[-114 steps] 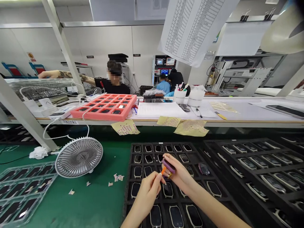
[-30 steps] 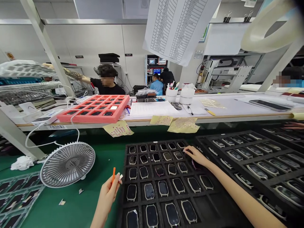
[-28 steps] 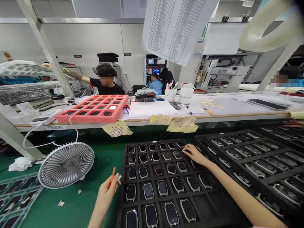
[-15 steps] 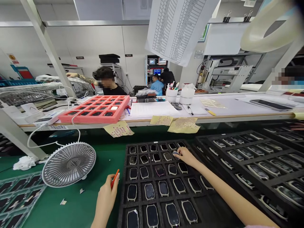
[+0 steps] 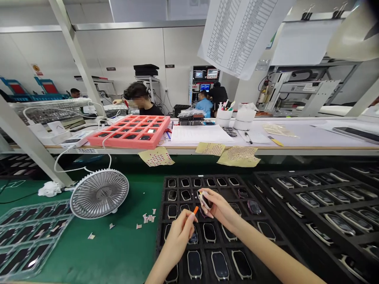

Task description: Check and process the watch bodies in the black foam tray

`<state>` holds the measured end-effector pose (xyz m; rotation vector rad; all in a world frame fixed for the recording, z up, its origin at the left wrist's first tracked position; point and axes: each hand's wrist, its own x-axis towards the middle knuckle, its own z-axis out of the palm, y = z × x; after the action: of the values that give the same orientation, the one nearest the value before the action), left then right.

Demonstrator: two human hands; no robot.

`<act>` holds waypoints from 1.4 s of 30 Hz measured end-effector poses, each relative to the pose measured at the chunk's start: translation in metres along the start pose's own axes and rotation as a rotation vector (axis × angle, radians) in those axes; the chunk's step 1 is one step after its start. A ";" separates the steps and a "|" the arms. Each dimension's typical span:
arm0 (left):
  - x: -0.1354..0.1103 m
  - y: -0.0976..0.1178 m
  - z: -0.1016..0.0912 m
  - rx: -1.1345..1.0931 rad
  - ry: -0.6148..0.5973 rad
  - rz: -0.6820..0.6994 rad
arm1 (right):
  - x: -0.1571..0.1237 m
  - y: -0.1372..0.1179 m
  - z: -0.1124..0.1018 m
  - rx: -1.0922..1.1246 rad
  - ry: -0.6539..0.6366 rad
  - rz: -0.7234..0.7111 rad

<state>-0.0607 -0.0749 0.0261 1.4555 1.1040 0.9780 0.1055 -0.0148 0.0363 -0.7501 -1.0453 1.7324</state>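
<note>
My right hand grips a small watch case with a pale rim, held up above the black tray of watch cases. My left hand pinches a thin orange stick, whose tip sits just left of the held case. Both hands hover over the tray's middle rows. The tray's pockets hold several dark watch cases with light rims.
A small white desk fan stands on the green mat to the left, with paper scraps beside it. More black trays lie right, clear trays left. A pink tray and papers sit on the shelf; a person works behind it.
My right hand lifted a watch case from the far part of the tray and drew it toward me. My left hand brought the orange stick in from the tray's left edge to meet it.
</note>
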 end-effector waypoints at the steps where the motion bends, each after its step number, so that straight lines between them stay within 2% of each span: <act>1: 0.001 0.001 0.003 -0.033 -0.014 -0.008 | -0.002 0.001 0.009 0.062 0.015 0.012; 5: 0.001 0.006 0.007 -0.068 -0.025 -0.022 | -0.007 0.000 0.030 0.172 0.044 0.037; 9: 0.002 0.011 0.005 -0.074 -0.022 -0.016 | -0.009 -0.001 0.037 0.174 0.025 0.043; 16: 0.001 0.011 0.005 -0.112 -0.038 -0.031 | -0.004 0.002 0.037 0.281 -0.028 0.094; 20: 0.001 0.010 0.004 -0.110 -0.026 -0.018 | -0.005 0.004 0.037 0.281 -0.017 0.095; 30: 0.002 0.013 -0.001 -0.084 -0.040 -0.013 | -0.009 0.001 0.036 0.107 -0.001 0.052; 36: 0.002 0.020 0.004 -0.171 -0.041 0.015 | -0.011 0.003 0.042 0.358 -0.079 0.163; 42: 0.002 0.011 0.007 -0.262 -0.012 -0.035 | -0.007 0.012 0.039 0.418 -0.033 0.192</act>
<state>-0.0522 -0.0757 0.0361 1.2247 0.9502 1.0462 0.0707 -0.0360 0.0429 -0.5674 -0.6125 2.0473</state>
